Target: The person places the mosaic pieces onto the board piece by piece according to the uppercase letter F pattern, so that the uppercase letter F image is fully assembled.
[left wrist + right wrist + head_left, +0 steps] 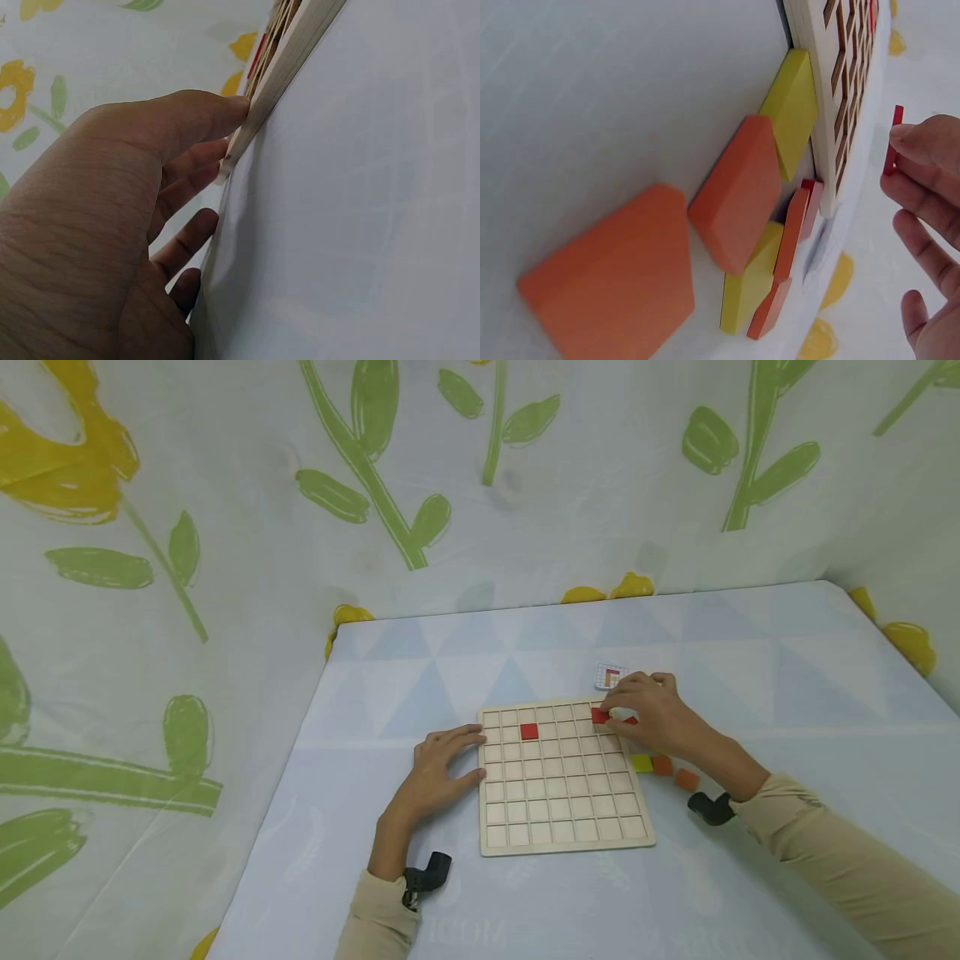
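Some mirrored ltrs [471, 931] are showing on cloth [315, 860] @ 6 o'clock, v. faint. R hand [663, 717] is pinching red tile [599, 716] @ 1 o'clock on board [561, 810], blocking some tiles [662, 765] @ 2–3. L hand [435, 772] is touching board edge @ 9–10, fingers relaxed.

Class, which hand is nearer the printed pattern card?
Right. The right hand is beside the printed pattern card, pinching a red tile; the left hand is farther away, touching the left edge of the wooden grid board.
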`<state>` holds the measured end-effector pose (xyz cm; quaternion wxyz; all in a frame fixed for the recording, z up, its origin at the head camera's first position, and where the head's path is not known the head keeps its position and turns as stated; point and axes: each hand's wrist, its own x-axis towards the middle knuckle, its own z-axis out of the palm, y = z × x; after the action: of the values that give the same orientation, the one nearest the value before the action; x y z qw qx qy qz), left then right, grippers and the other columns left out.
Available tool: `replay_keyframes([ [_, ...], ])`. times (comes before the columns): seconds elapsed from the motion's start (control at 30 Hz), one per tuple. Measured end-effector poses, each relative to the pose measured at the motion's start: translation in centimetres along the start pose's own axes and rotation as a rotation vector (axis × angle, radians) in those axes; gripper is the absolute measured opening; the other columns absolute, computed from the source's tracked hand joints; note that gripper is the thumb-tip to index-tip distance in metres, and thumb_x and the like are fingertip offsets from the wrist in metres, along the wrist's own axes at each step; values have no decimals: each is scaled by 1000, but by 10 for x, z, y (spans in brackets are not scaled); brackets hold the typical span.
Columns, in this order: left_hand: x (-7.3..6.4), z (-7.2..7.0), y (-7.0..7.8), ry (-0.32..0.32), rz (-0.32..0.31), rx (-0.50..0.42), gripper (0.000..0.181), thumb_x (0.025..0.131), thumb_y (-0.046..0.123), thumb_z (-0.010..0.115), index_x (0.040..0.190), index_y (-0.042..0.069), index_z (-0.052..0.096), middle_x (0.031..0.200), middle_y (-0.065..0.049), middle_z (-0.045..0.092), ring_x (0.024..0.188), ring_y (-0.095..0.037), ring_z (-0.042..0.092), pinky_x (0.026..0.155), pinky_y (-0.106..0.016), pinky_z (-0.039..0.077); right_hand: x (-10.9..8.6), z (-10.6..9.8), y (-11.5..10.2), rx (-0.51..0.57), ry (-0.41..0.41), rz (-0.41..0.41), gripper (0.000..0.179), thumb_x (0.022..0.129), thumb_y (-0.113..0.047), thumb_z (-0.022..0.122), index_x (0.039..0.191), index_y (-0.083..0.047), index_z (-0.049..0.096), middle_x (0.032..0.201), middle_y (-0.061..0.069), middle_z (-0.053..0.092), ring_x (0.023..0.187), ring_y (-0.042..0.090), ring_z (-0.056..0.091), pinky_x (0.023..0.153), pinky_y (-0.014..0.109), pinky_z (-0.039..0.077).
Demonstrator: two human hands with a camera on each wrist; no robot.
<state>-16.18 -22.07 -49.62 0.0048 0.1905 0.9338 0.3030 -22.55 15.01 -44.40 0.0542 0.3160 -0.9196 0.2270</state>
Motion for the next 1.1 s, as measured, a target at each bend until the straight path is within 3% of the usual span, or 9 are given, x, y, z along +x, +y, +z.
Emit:
replay_keyframes([
  [0.5,0,-4,2,-2,2,5,50,92,37,69,140,23,59,153,10,44,136,-26,37,102,-52,26,14,16,-15,7,25,-115,21,78,-11,86,98,-10,78,103,4,71,108,29,55,93,60,28],
  [1.1,0,-2,1,15,19,10,50,92,37,68,139,24,59,153,11,44,135,-24,37,103,-52,25,30,28,-28,-8,30,-181,18,79,-15,86,95,-12,79,100,2,71,105,26,56,93,59,29],
])
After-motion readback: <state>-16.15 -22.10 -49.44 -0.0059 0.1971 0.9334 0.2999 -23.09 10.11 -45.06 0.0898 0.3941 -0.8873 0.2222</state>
